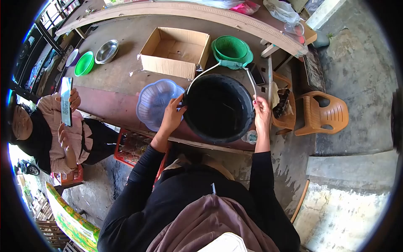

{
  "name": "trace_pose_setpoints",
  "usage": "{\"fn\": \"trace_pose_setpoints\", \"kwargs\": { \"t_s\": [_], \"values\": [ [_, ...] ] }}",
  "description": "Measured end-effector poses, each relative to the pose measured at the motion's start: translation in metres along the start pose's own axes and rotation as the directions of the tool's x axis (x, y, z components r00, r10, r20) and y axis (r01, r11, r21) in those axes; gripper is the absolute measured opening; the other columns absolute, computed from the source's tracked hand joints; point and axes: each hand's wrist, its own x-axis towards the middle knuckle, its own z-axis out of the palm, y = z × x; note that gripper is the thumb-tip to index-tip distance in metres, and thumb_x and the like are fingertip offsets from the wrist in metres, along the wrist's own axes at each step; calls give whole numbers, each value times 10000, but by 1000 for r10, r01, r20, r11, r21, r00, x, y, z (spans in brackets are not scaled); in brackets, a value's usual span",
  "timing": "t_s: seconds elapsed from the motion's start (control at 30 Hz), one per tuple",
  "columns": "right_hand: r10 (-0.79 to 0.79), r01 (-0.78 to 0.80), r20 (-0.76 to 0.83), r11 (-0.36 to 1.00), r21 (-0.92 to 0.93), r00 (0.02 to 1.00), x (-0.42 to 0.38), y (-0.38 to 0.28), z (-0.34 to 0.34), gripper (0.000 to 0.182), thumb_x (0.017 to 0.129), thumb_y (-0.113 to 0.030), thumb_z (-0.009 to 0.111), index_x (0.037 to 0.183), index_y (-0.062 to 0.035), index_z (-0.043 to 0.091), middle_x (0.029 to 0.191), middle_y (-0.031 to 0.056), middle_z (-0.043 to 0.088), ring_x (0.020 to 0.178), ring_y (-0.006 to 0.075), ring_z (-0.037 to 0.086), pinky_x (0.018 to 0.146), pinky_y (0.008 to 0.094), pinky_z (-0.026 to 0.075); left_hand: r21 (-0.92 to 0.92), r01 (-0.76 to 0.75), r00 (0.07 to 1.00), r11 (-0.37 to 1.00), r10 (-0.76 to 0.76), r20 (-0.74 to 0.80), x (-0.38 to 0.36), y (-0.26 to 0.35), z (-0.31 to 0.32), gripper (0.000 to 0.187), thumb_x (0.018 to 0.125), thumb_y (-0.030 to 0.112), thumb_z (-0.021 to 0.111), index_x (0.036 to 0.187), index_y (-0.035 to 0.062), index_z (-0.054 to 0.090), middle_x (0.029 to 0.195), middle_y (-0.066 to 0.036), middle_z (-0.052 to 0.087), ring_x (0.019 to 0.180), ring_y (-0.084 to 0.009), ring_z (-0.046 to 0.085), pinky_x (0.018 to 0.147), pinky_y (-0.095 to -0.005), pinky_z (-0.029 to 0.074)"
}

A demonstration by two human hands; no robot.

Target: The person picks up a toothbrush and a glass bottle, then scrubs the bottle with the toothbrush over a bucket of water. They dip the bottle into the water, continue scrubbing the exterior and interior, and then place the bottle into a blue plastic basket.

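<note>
A black bucket (218, 109) with a wire handle and a green grip (231, 64) is at the table's front edge, its mouth facing me. My left hand (171, 114) is closed on the left side of its rim, thumb and fingers pressed to it. On the opposite side my right hand (262, 111) grips the rim near the handle's end. Just left of the bucket, partly behind my left hand, lies a translucent blue scalloped basin (153, 98). A clear plastic cup (250, 137) shows below the bucket's right side.
Behind the bucket are an open cardboard box (168, 63) and green basins (231, 48). Farther left sit a metal bowl (106, 51) and a green bowl (85, 64). A person (58, 130) holding a phone stands at left. Brown plastic chairs (325, 113) are at right, a red crate (130, 147) below.
</note>
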Motion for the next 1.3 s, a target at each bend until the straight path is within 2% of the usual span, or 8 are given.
{"fn": "trace_pose_setpoints", "kwargs": {
  "t_s": [0.17,0.33,0.47,0.6,0.7,0.83,1.03,1.3],
  "values": [
    [-167,170,31,954,-246,985,-1,-10,-10,148,889,28,584,1021,-14,637,978,84,600,857,166,624,779,281,502,42,38,998,998,-36,-53,3,-7,6,509,837,20,638,1331,75,530,1050,-168,608,939,-275,647,807,-345,515],
    [-180,194,78,955,-226,981,4,-7,-15,99,879,17,573,955,-16,628,894,102,602,826,214,603,759,317,481,125,166,984,978,-157,-82,-2,7,9,530,828,5,633,1338,115,537,1046,-155,609,952,-258,644,852,-339,495],
    [-173,193,117,964,-181,978,8,-4,-17,129,871,24,569,982,-21,616,915,109,599,828,229,605,763,337,482,-14,94,986,995,-95,-138,5,3,16,611,778,-94,590,1349,111,518,1214,-171,537,1045,-299,610,890,-349,497],
    [-280,308,139,915,-260,950,3,-16,-18,146,851,48,566,970,-21,613,937,105,608,859,255,597,771,351,486,124,-8,995,992,19,-94,14,24,17,649,723,-151,559,1329,74,510,1259,-168,525,1191,-336,523,918,-366,503],
    [-333,366,171,901,-231,927,-5,-21,-20,132,845,42,580,950,-27,618,920,98,611,857,267,588,774,361,477,-31,3,990,1000,-8,-143,14,22,18,661,720,-154,561,1332,91,511,1257,-163,526,1183,-339,528,938,-379,492],
    [-441,513,276,800,-311,854,-30,-31,-30,157,802,34,618,923,-66,634,887,76,610,881,271,571,801,375,458,142,-76,994,987,87,-71,13,24,8,557,740,-124,562,1242,115,603,1275,-143,558,1189,-320,543,994,-372,452],
    [-462,564,353,774,-288,814,-55,-20,-36,235,775,58,590,964,-68,650,969,88,596,939,273,573,851,392,461,63,-60,995,996,65,-77,10,10,5,538,775,-175,463,1168,125,676,1360,-134,534,1218,-299,539,997,-344,439],
    [-466,568,350,766,-300,813,-51,-21,-25,210,739,78,551,889,-61,599,958,93,618,921,282,570,830,399,439,117,-94,994,989,99,-40,52,0,-36,299,858,-52,547,1125,24,658,1061,-120,684,970,-202,644,849,-322,498]
  ]
}}
